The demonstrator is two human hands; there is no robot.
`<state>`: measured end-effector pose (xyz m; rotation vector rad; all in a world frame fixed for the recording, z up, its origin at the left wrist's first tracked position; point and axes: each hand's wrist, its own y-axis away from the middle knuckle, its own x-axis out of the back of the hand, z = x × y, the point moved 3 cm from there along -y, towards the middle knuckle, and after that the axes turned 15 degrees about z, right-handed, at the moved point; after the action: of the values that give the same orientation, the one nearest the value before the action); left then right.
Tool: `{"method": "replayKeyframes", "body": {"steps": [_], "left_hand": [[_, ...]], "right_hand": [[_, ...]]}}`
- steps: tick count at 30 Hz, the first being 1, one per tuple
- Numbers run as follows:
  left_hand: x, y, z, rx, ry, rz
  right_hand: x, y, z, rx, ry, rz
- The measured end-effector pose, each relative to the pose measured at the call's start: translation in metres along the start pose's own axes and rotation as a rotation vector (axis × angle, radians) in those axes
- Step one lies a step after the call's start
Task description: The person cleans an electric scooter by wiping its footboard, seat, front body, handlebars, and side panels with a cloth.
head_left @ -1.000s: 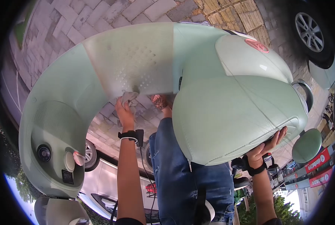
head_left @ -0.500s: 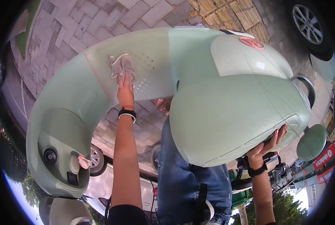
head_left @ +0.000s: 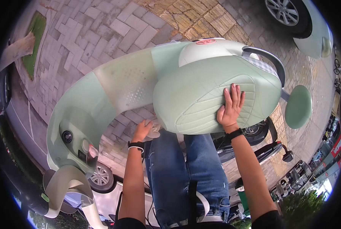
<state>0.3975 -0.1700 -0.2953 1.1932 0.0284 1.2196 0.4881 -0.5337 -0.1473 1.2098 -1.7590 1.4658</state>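
A pale green scooter (head_left: 84,87) curves across the view, with its footboard (head_left: 126,82) bare in the middle. My right hand (head_left: 230,106) lies flat on the stitched green seat (head_left: 193,91), fingers spread. Low beside the seat's front edge, my left hand (head_left: 142,130) is closed on a greyish cloth (head_left: 154,131), partly hidden by the fingers. A wristband shows on each of my wrists. Behind the seat curves a dark grab rail (head_left: 279,65), and a padded green backrest (head_left: 299,107) stands past it.
Grey paving (head_left: 98,30) surrounds the scooter. A parked car's wheel (head_left: 283,12) is at the top right, and another car wheel (head_left: 101,177) at the lower left. The scooter's handlebar area (head_left: 69,181) rises at the left. More two-wheelers stand at the right.
My left hand has lifted the cloth off the footboard and drawn it back toward my legs. My right hand has moved from the seat's side onto its top. The view has shifted.
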Motion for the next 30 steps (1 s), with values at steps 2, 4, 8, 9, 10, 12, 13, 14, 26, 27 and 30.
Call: {"method": "replayKeyframes", "body": {"steps": [2,4,8,9,10,12,13,14,26,27,30], "left_hand": [[0.020,0.015,0.039,0.105,0.128,-0.052],[0.035,0.037,0.075,0.204,0.129,-0.157],[0.014,0.065,0.095,0.027,-0.286,-0.393],[0.011,0.073,0.106,0.016,-0.285,-0.383],[0.004,0.083,0.122,-0.055,-0.320,-0.465],[-0.014,0.108,0.145,-0.140,-0.361,-0.541],[-0.027,0.117,0.156,-0.260,-0.141,-0.388],[-0.039,0.122,0.159,-0.380,0.084,-0.232],[-0.050,0.209,0.259,0.165,1.103,-0.360],[-0.044,0.209,0.264,0.104,1.073,-0.178],[-0.027,0.191,0.244,-0.033,0.928,0.066]], "right_hand": [[0.003,-0.002,-0.003,-0.028,0.001,-0.013],[0.004,-0.003,-0.006,-0.031,-0.003,-0.050],[0.010,-0.004,-0.014,-0.055,0.000,-0.125],[0.013,0.001,-0.019,-0.132,-0.029,-0.176],[0.018,0.007,-0.025,-0.211,-0.057,-0.226],[0.039,0.035,-0.047,-0.236,-0.143,-0.402],[0.048,0.049,-0.058,-0.226,-0.206,-0.492],[0.060,0.056,-0.067,-0.246,-0.332,-0.572],[0.110,0.001,0.029,-0.445,-0.854,-1.056],[0.115,-0.013,0.038,-0.327,-0.760,-0.931],[0.145,-0.051,0.083,-0.461,-0.405,-0.527]]}}
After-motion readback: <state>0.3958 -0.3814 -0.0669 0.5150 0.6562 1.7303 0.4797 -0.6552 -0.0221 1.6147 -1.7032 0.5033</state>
